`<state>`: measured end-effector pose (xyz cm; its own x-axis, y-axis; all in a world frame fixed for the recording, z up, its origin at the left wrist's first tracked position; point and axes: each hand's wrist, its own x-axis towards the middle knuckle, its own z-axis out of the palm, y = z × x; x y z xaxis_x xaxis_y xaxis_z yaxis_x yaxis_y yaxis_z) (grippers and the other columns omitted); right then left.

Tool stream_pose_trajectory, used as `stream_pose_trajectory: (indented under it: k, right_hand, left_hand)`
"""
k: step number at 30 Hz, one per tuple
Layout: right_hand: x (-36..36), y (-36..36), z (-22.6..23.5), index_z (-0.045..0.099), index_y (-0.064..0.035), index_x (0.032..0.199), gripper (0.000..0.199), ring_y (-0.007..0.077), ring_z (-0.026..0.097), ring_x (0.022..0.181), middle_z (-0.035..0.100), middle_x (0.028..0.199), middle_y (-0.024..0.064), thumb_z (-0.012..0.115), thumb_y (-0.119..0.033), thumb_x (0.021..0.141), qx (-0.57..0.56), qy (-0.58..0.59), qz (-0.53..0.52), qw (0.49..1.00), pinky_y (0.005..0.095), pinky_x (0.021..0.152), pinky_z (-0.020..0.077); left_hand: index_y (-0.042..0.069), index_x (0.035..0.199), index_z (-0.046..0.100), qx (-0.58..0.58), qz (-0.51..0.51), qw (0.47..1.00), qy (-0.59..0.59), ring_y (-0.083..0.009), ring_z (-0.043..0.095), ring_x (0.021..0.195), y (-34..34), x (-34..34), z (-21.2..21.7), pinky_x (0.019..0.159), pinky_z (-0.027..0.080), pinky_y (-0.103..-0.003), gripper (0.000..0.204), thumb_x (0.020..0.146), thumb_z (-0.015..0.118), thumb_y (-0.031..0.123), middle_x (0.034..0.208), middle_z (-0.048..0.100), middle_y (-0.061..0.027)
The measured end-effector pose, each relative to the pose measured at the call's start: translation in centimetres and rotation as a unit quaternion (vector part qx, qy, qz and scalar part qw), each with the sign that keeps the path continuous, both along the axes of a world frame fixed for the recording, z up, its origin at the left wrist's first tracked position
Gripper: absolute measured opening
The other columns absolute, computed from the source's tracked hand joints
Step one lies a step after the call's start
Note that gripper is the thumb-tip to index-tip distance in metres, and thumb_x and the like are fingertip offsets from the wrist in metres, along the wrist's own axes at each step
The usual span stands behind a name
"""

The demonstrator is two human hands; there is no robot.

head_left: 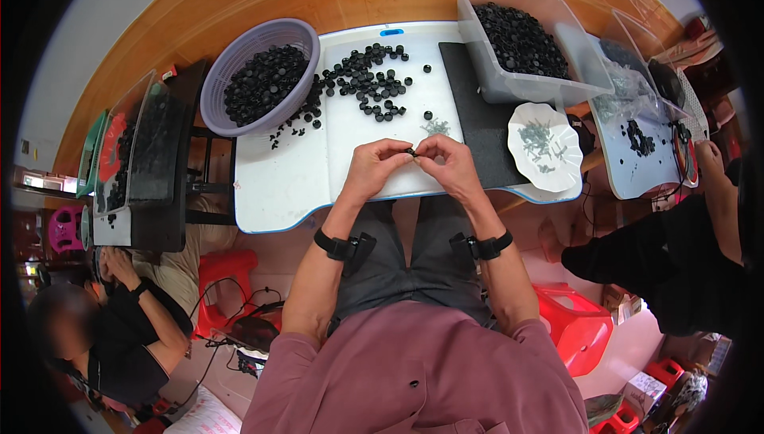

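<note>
Pinching a small black piece (411, 152) between their fingertips, the left hand (372, 165) and the right hand (449, 163) meet just above the near part of the white bench (278, 189). Thumb and forefinger are closed on the piece on either side, so most of it is covered. The step in hand looks like close fingertip work on that single piece; whether it is being pressed, turned or joined to something cannot be told. Judging by the grip, the next move calls for a steady hold from one hand and a small, careful push or twist from the other.

Just beyond the right hand lies a little heap of pale slivers (435, 127); farther right of it, past a black mat (487, 147), a scalloped white dish (567, 173) holds more. Loose black caps (382, 84) spread beyond both hands, with a purple basket (272, 34) of them beyond and left of the left hand.
</note>
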<state>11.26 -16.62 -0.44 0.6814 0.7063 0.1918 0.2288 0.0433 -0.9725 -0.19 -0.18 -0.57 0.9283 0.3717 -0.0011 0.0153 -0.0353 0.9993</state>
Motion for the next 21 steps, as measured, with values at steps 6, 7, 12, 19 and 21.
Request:
stream_pose_trajectory:
  k: [6,7,12,19,21]
  right_hand:
    - [-0.1,0.0,0.2,0.072,-0.0014,0.097,0.013,0.0085,0.063,0.08,0.072,0.086,0.0017,0.075,-0.002,0.084,-0.009,-0.004,-0.002,1.0,0.0255,0.074,0.0518]
    - [-0.1,-0.1,0.2,0.072,-0.0012,0.097,0.013,0.008,0.063,0.079,0.072,0.086,0.0016,0.075,-0.002,0.084,-0.015,0.015,-0.001,1.0,0.0253,0.073,0.052]
    - [0.1,0.1,-0.5,0.073,0.0001,0.099,0.014,0.0072,0.064,0.076,0.073,0.086,0.0022,0.076,-0.002,0.085,-0.013,0.074,0.002,0.997,0.0243,0.071,0.0528]
    - [1.0,0.4,-0.2,0.071,0.0041,0.101,0.013,0.0104,0.067,0.074,0.072,0.088,0.0057,0.073,0.002,0.088,0.036,0.185,0.042,0.981,0.0236,0.069,0.054]
    - [1.1,0.5,0.3,0.071,0.0044,0.102,0.014,0.0109,0.067,0.074,0.072,0.089,0.006,0.073,0.002,0.088,0.036,0.205,0.047,0.977,0.0239,0.069,0.054]
  left_hand:
    - [-0.004,0.116,0.073,-0.002,0.004,1.0,0.018,-0.0142,0.072,0.093,0.2,0.0,-0.2,0.086,0.058,-0.027,0.026,0.091,0.076,0.003,0.104,0.077,-0.0118]
    - [-0.004,0.116,0.073,0.001,0.007,1.0,0.01,-0.0144,0.072,0.094,0.1,0.0,-0.1,0.086,0.058,-0.027,0.026,0.091,0.075,0.002,0.105,0.077,-0.0118]
    - [-0.003,0.117,0.073,-0.005,-0.005,1.0,-0.006,-0.0151,0.072,0.097,0.1,0.2,-0.1,0.089,0.058,-0.028,0.026,0.091,0.074,0.001,0.107,0.076,-0.0115]
    - [-0.003,0.119,0.072,-0.017,-0.007,1.0,-0.002,-0.0156,0.072,0.099,0.2,0.2,0.1,0.09,0.058,-0.028,0.026,0.092,0.073,-0.001,0.109,0.076,-0.0112]
    - [-0.003,0.119,0.072,-0.026,-0.005,1.0,-0.007,-0.0157,0.072,0.1,0.3,0.2,0.1,0.09,0.058,-0.029,0.026,0.093,0.072,-0.001,0.11,0.076,-0.0113]
